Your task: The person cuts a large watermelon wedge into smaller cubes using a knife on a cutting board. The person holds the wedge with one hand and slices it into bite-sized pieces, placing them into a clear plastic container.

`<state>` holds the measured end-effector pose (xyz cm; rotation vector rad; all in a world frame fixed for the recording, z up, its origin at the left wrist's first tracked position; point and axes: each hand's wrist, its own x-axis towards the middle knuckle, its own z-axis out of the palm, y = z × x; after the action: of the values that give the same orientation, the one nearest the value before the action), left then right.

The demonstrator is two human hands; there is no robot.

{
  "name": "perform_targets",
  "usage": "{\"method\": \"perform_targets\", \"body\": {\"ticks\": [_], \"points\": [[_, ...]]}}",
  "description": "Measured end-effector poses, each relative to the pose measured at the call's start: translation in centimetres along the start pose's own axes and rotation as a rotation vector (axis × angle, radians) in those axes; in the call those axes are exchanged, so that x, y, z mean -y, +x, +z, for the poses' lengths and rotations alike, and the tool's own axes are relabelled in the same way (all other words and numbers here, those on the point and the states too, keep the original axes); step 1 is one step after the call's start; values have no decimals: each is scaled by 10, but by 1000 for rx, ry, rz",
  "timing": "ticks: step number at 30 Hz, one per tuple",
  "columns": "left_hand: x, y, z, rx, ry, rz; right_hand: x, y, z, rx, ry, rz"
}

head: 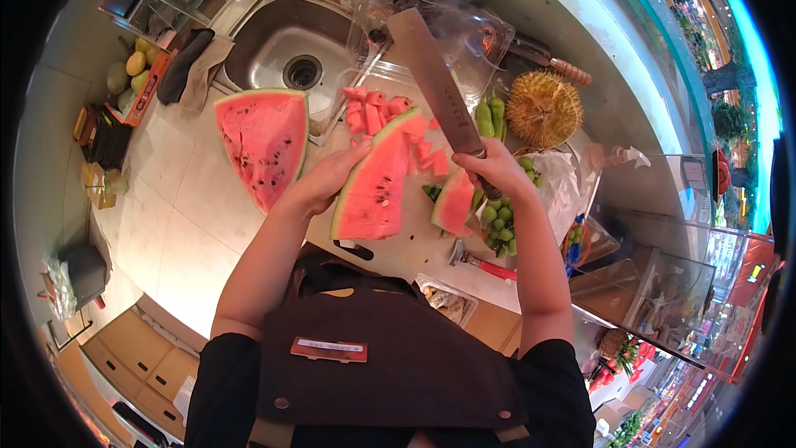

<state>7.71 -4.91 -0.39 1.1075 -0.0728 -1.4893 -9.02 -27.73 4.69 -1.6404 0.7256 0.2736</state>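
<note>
My left hand (336, 175) rests against the rind side of a long watermelon wedge (377, 199) on a white cutting board (395, 258). In my right hand (497, 168) is a large broad-bladed knife (435, 78), its blade raised and slanting up and left past the wedge. Cut watermelon chunks (373, 112) lie on the board beyond the wedge, and more pieces (435, 160) sit to its right. A smaller watermelon piece (454, 205) with rind is below my right hand. To the left, a big watermelon section (264, 140) stands on the counter with its red flesh up.
A steel sink (267, 53) is at the back left. Clear plastic containers (429, 31) lie behind the board. On the right are a durian (545, 109), green peppers (491, 115), green grapes (499, 224) and a red-handled peeler (488, 266). Another knife handle (571, 71) points right.
</note>
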Motion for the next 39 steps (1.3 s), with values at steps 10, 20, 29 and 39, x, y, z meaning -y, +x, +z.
{"method": "perform_targets", "body": {"ticks": [10, 20, 29, 39], "points": [[-5, 13, -3, 39, -89, -113, 1, 7, -8, 120, 1, 17], [-15, 23, -6, 34, -91, -151, 6, 19, -12, 205, -138, 93], [-12, 35, -6, -78, -43, -39, -27, 28, -23, -10, -107, 86], [-22, 14, 19, -473, 49, 133, -55, -46, 70, -487, -449, -377]]}}
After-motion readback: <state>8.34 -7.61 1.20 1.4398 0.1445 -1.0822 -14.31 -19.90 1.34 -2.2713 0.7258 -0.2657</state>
